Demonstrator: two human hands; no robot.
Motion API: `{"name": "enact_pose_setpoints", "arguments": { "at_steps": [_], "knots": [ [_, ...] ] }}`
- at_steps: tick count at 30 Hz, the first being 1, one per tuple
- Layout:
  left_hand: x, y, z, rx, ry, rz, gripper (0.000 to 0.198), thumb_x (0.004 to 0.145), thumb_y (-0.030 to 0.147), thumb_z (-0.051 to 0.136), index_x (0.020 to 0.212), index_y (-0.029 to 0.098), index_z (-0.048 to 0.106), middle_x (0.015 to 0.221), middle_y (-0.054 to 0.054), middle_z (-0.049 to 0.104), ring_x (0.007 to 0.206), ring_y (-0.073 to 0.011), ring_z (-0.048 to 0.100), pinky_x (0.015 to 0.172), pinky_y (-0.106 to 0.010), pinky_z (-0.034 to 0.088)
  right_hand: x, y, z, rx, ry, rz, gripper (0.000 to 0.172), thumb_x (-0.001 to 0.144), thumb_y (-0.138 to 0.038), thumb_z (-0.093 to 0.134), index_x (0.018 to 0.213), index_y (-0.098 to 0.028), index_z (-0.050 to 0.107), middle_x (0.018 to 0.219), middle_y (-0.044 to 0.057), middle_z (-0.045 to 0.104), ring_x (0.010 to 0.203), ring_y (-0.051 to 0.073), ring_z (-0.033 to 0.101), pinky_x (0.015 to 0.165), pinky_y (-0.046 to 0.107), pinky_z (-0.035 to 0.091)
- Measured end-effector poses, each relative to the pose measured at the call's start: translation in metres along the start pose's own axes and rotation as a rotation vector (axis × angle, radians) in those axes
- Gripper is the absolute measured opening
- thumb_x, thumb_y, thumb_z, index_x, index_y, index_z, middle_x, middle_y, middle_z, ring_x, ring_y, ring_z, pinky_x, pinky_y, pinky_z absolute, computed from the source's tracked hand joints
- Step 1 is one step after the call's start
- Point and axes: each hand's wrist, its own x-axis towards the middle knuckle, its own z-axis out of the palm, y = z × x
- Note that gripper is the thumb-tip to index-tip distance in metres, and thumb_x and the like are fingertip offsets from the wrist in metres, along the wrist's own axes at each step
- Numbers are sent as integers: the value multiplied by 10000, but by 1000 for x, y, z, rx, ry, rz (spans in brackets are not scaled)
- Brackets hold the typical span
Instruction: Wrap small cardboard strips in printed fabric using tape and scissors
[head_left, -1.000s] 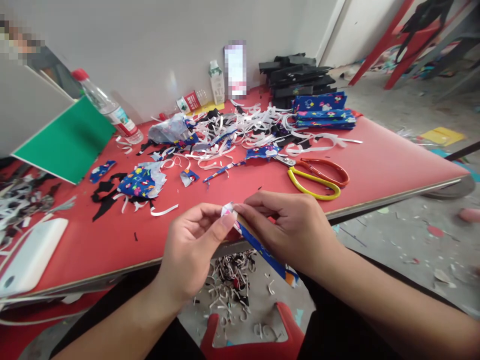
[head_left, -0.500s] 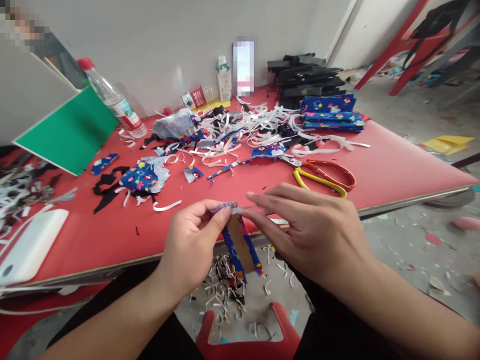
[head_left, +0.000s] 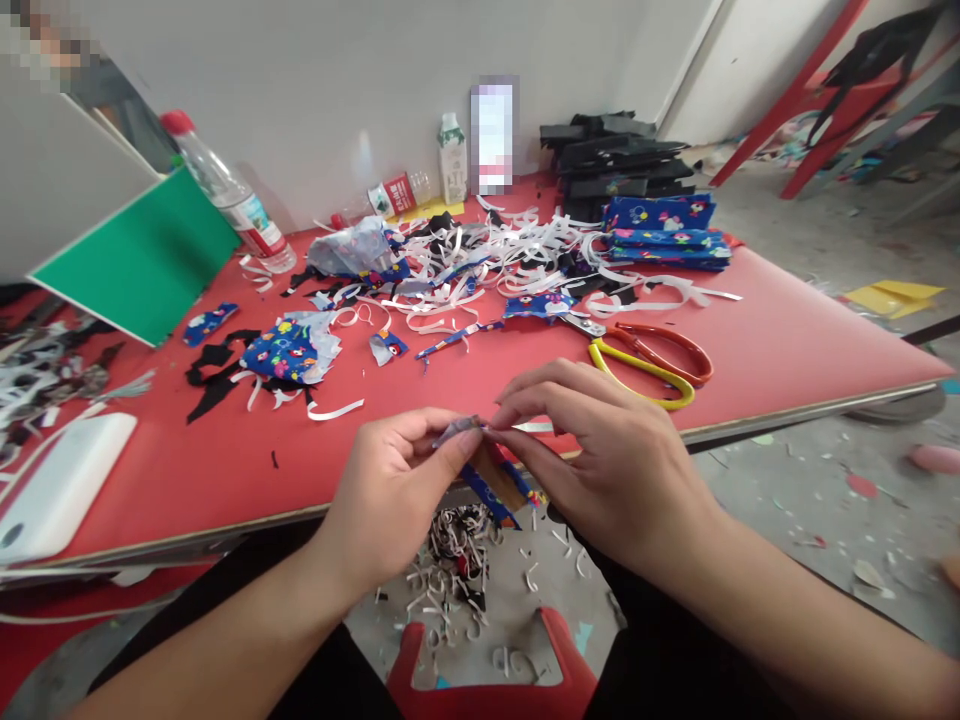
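My left hand (head_left: 397, 490) pinches the upper end of a blue patterned fabric-covered piece (head_left: 495, 480) with a bare brown inner face. It hangs tilted past the table's front edge. At that same end, my right hand (head_left: 600, 450) has thumb and index finger pinched together on the piece's edge; the exact grip is partly hidden by the fingers. A pale strip (head_left: 534, 427) shows just behind the right fingers. Scissors (head_left: 652, 362) with one yellow and one red handle lie beyond my right hand, blades against a blue patterned scrap (head_left: 536, 304).
White strips and scraps (head_left: 517, 250) heap across the red table (head_left: 225, 470). Folded blue patterned pieces (head_left: 667, 250) and a black stack (head_left: 615, 155) stand at back right. A bottle (head_left: 247, 215), green board (head_left: 142, 260) and white device (head_left: 67, 490) sit left. A phone (head_left: 493, 135) leans on the wall.
My right thumb and index finger have closed onto the piece's upper edge, where they were apart before. The hanging piece has swung to the right and tilted more.
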Motion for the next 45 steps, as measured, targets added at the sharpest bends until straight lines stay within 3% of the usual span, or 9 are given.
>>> {"name": "enact_pose_setpoints", "arguments": {
  "at_steps": [8,13,19,24,31,34,37,42,45],
  "knots": [
    [4,-2,-4,78,18,27,174,980,329,717,1007,237,862,866,-36,832,768,-160,768,704,-236,631,-1,-2,6,-57,72,-78,213,992,-273,724,1187,-188,732,977,54,775,826,214,676,752,360,490],
    [1,-3,-1,90,16,25,195,998,313,688,1062,230,854,940,-40,839,811,-167,774,759,-255,636,-3,-4,6,-82,57,-93,88,990,-246,715,941,-234,787,890,28,744,730,203,597,677,350,442],
    [-6,-3,-4,241,-7,81,238,1030,314,627,1111,250,842,863,-14,801,741,-146,707,702,-250,582,-1,0,5,-61,-27,-68,53,991,-192,702,955,-215,733,956,39,718,809,220,565,757,368,424],
    [-2,-4,-4,77,-10,-58,184,966,314,700,989,203,845,820,-33,775,728,-139,690,667,-228,556,-1,4,7,-34,-63,-108,85,1016,-189,661,938,-201,693,980,53,711,853,228,550,774,372,421],
    [6,1,-7,-231,5,-263,197,825,319,820,844,128,776,737,-47,729,616,-118,653,583,-213,551,0,10,17,156,70,-86,89,1004,-171,689,946,-237,678,965,13,698,894,193,605,830,370,461],
    [13,-4,-14,-210,75,-285,215,788,311,830,789,122,725,707,-38,704,582,-112,631,558,-214,546,2,13,14,307,248,4,114,979,-176,720,919,-255,664,957,3,683,911,181,630,822,360,492],
    [20,-11,-21,-202,106,-291,242,792,340,823,826,139,694,734,-37,708,621,-141,665,575,-245,573,8,21,12,462,353,73,90,994,-237,698,1054,-298,669,966,8,677,894,184,635,755,353,509],
    [24,-10,-21,-255,106,-246,324,709,276,903,903,148,677,773,-4,699,656,-124,660,610,-231,581,27,39,20,741,234,164,481,1015,-423,634,1465,-431,466,945,-8,672,761,185,622,617,339,485],
    [32,-1,-19,-303,173,-199,441,655,217,945,1018,143,706,819,-14,734,700,-111,673,648,-194,568,41,47,24,901,157,285,497,1073,-525,428,1557,-413,426,859,10,693,682,194,596,591,352,446]
  ]
}}
